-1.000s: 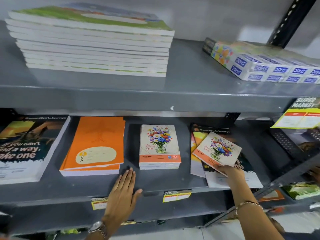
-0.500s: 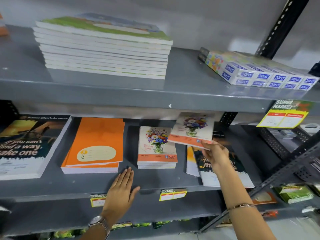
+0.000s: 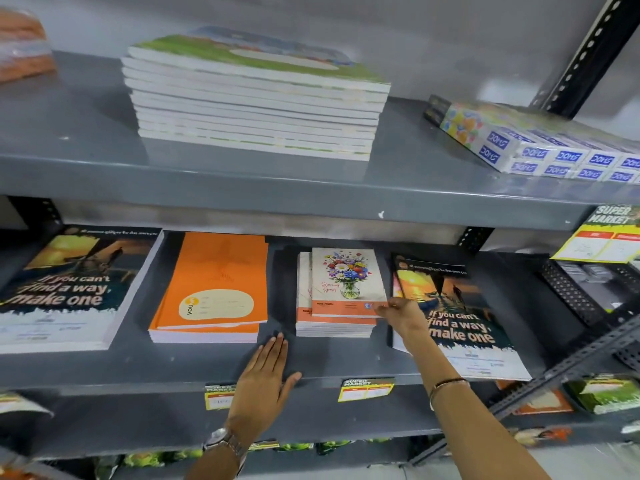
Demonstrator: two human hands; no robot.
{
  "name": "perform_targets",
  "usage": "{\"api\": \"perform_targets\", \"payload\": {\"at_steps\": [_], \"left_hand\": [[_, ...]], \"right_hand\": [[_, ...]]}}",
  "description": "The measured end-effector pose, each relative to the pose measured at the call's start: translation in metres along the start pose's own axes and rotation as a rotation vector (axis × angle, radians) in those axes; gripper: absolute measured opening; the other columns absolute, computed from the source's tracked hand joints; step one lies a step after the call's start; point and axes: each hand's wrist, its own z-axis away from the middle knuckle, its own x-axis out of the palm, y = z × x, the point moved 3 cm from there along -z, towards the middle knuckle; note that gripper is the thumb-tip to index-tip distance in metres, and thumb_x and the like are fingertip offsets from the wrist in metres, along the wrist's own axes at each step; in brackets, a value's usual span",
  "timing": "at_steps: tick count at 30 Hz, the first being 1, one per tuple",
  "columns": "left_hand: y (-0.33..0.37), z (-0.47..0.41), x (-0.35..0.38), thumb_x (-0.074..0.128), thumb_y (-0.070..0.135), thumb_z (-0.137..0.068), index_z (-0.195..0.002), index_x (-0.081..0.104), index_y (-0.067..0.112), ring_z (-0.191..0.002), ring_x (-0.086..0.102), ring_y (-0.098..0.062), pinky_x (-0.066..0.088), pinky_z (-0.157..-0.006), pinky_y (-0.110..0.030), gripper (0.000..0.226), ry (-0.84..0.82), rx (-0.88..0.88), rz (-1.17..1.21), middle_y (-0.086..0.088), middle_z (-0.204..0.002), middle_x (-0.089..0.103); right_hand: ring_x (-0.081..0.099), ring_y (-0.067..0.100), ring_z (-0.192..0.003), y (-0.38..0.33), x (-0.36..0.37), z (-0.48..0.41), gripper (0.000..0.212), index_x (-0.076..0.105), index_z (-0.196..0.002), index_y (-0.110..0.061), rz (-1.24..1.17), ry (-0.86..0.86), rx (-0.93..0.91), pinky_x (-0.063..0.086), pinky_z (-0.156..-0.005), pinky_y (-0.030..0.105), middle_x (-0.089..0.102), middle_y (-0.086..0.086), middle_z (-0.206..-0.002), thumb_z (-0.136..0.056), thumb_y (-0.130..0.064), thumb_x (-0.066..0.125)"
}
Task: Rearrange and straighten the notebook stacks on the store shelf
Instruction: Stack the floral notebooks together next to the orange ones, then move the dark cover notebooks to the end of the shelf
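Note:
On the middle grey shelf (image 3: 346,367) a small flower-cover notebook (image 3: 348,282) lies on top of the flower notebook stack (image 3: 334,325), shifted a little to the right of it. My right hand (image 3: 401,315) pinches that notebook's lower right corner. Flat on the shelf front, fingers together, rests my left hand (image 3: 266,374), between the orange notebook stack (image 3: 211,289) and the flower stack. A dark "make one" notebook pile (image 3: 460,323) lies skewed at the right, another (image 3: 72,289) at the left.
The upper shelf carries a tall stack of large notebooks (image 3: 256,102) and wrapped DOMS boxes (image 3: 540,143). A slanted black upright (image 3: 585,53) rises at the right. Yellow price tags (image 3: 365,389) hang on the shelf edge. Packets fill the shelf below.
My right hand lifted the flower notebook off the right-hand dark pile, carried it left and set it on the flower stack. My left hand stayed on the shelf front.

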Motion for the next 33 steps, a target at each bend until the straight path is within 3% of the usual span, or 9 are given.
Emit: {"api": "perform_targets", "payload": {"at_steps": [4,6,9,14,17,22,25,30,33], "left_hand": [[0.0,0.0,0.002,0.01,0.056,-0.091,-0.128,0.051,0.009,-0.121,0.055,-0.015,-0.002,-0.111,-0.02,0.072,0.016,0.028,-0.003,-0.002,-0.133,0.057],[0.0,-0.001,0.002,0.01,0.055,-0.092,-0.127,0.052,0.008,-0.12,0.056,-0.016,-0.001,-0.111,-0.02,0.072,0.04,0.03,-0.022,-0.002,-0.132,0.058],[-0.001,0.003,0.002,0.014,0.053,-0.093,-0.125,0.054,0.007,-0.121,0.056,-0.018,0.004,-0.113,-0.02,0.069,0.107,0.042,0.02,-0.005,-0.13,0.059],[0.05,0.012,0.014,0.033,0.022,-0.094,-0.116,0.062,0.009,-0.117,0.056,-0.016,0.019,-0.115,-0.024,0.039,0.39,0.2,0.175,-0.004,-0.118,0.068],[0.129,0.008,0.03,0.04,0.024,-0.09,-0.12,0.058,0.015,-0.118,0.056,-0.013,0.029,-0.109,-0.025,0.036,0.278,0.34,0.294,0.001,-0.123,0.064],[0.23,-0.032,0.023,0.036,0.032,-0.093,-0.142,0.024,0.017,-0.139,0.028,-0.014,0.026,-0.114,-0.025,0.053,0.051,0.134,0.58,0.001,-0.152,0.027],[0.253,-0.053,0.02,0.045,0.023,-0.092,-0.141,0.024,0.011,-0.14,0.023,-0.023,0.022,-0.116,-0.031,0.055,-0.074,-0.03,0.705,-0.007,-0.152,0.022],[0.249,-0.07,0.022,0.046,0.003,-0.088,-0.131,0.038,0.0,-0.12,0.049,-0.03,0.039,-0.102,-0.033,0.044,-0.104,-0.287,0.91,-0.017,-0.135,0.039],[0.245,-0.071,0.024,0.042,-0.011,-0.08,-0.118,0.041,-0.017,-0.084,0.055,-0.034,0.047,-0.079,-0.044,0.038,-0.078,-0.371,1.006,-0.023,-0.086,0.055]], "right_hand": [[0.062,0.028,-0.089,0.006,0.005,0.002,0.02,0.062,-0.06,-0.024,0.072,-0.017,-0.032,0.043,-0.077,0.031,0.068,0.007,-0.087,-0.076,-0.026,0.073],[0.058,0.025,-0.082,0.008,0.003,0.005,0.016,0.065,-0.073,-0.018,0.053,-0.005,-0.036,0.04,-0.073,0.029,0.066,0.007,-0.086,-0.079,-0.033,0.07],[0.058,0.026,-0.079,0.024,-0.013,0.009,0.037,0.064,-0.095,-0.014,0.126,0.121,-0.05,0.041,-0.071,0.03,0.066,0.008,-0.085,-0.082,-0.048,0.06],[0.05,0.036,-0.114,0.064,-0.071,0.006,0.041,0.057,-0.113,-0.016,0.444,0.296,-0.1,0.045,-0.086,0.043,0.053,0.018,-0.121,-0.085,-0.045,0.053],[0.036,0.039,-0.126,0.084,-0.105,-0.005,0.051,0.046,-0.126,-0.008,0.649,0.364,-0.023,0.031,-0.103,0.048,0.042,0.023,-0.134,-0.087,-0.041,0.05],[0.031,0.04,-0.13,0.105,-0.146,-0.02,0.056,0.037,-0.131,-0.002,0.614,0.447,0.146,0.024,-0.108,0.049,0.038,0.025,-0.139,-0.09,-0.04,0.043],[0.03,0.04,-0.13,0.108,-0.156,-0.029,0.058,0.034,-0.133,-0.002,0.585,0.435,0.176,0.025,-0.107,0.047,0.036,0.024,-0.14,-0.09,-0.039,0.045],[0.033,0.038,-0.128,0.113,-0.16,-0.032,0.063,0.037,-0.13,-0.003,0.678,0.424,0.232,0.027,-0.106,0.043,0.038,0.022,-0.139,-0.082,-0.041,0.053],[0.037,0.038,-0.127,0.114,-0.165,-0.029,0.068,0.038,-0.129,-0.002,0.736,0.438,0.219,0.029,-0.104,0.042,0.041,0.023,-0.137,-0.08,-0.049,0.051]]}}
